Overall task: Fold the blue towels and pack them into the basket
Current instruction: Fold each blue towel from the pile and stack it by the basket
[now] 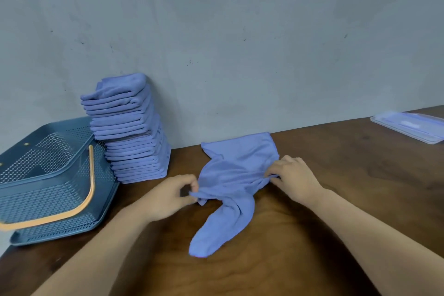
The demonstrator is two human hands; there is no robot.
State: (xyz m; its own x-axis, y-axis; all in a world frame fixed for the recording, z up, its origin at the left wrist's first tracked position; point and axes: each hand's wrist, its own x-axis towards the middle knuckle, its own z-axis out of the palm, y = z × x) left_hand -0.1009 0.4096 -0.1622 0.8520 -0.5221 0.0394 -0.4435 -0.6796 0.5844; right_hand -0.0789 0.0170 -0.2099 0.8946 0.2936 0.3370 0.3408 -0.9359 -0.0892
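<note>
A rumpled blue towel (234, 175) lies on the brown table (336, 211), one end trailing toward me. My left hand (171, 196) pinches its left edge between thumb and fingers. My right hand (292, 175) pinches its right edge. To the left, a tall leaning stack of folded blue towels (131, 132) stands against the wall. Beside the stack sits a blue perforated basket (48, 190) with an orange handle (90, 185), nothing visible inside it.
A grey wall (240, 43) runs along the table's back edge. A clear plastic lid or tray (410, 127) lies at the far right. The basket overhangs the table's left end.
</note>
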